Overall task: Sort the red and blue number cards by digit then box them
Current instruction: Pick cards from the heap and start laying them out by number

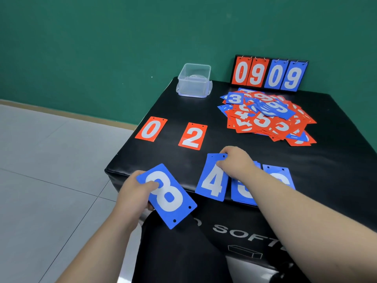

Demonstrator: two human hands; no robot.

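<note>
Blue 8 card (166,196) pinched in my left hand (132,193) just off the near edge of the black pad (204,111), right hand (236,160) gripping the top of the blue 4 card (212,180) lying on it, so I'd square that 4 beside its neighbour before placing the 8.

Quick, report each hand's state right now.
Left hand: holds the blue 8 card.
Right hand: pinches the top edge of the blue 4 card.
</note>
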